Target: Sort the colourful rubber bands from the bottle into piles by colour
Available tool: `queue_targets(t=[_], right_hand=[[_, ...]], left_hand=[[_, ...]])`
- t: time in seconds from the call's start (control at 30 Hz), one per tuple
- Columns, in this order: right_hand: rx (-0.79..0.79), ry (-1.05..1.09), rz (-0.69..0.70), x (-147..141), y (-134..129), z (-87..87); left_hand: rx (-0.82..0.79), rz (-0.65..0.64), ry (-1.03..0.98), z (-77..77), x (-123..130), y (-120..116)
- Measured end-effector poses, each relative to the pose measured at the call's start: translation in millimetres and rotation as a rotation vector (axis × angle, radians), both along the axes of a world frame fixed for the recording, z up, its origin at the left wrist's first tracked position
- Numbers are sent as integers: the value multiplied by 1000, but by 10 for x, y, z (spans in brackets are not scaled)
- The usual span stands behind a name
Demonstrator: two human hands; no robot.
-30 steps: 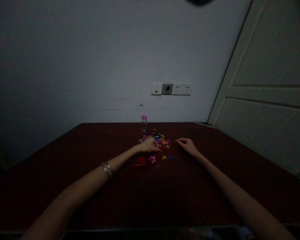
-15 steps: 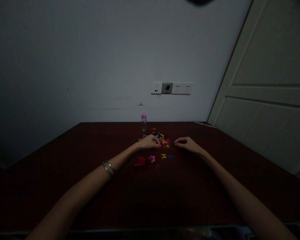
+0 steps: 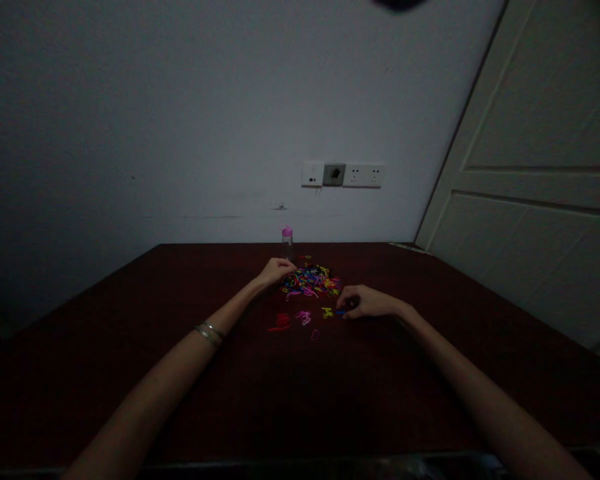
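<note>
Left hand (image 3: 275,271) moved beside unsorted pile (image 3: 313,280), fingers (image 3: 287,266) pinched; right hand (image 3: 367,300) to blue pieces (image 3: 340,312), half-curled (holds unclear). Separated left of right fingers (image 3: 349,292): red group (image 3: 282,322), pink group (image 3: 304,317), yellow group (image 3: 327,312).

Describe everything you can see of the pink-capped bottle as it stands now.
The bottle has a see-through body, plastic or glass by its look, with a pink cap on top. It stands upright toward the back of the dark reddish table, behind the heap of small colourful loops. The left hand is close to its base; whether they touch cannot be told. Any contents are too dim to make out.
</note>
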State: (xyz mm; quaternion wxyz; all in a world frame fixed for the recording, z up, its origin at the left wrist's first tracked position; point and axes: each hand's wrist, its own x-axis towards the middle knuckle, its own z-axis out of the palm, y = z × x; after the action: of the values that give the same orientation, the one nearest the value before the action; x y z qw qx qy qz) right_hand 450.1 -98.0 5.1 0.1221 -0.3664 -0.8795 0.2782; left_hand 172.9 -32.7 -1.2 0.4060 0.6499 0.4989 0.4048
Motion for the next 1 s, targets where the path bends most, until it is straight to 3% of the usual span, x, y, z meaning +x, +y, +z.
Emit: queue_targets(t=[0.4,0.6,0.83,1.0], right_hand=[[22,-18,37,11,35,-40],[8,17,-47,77,99,-56],[170,173,-337,246,354,-252],[253,136,-292,223,452,-336]], left_hand=[[-100,73,-261,53,-342,94],[-100,114,-294,16,-451,109],[-86,213,-312,-141,-539,134],[-70,256,-323,-214,-568,124]])
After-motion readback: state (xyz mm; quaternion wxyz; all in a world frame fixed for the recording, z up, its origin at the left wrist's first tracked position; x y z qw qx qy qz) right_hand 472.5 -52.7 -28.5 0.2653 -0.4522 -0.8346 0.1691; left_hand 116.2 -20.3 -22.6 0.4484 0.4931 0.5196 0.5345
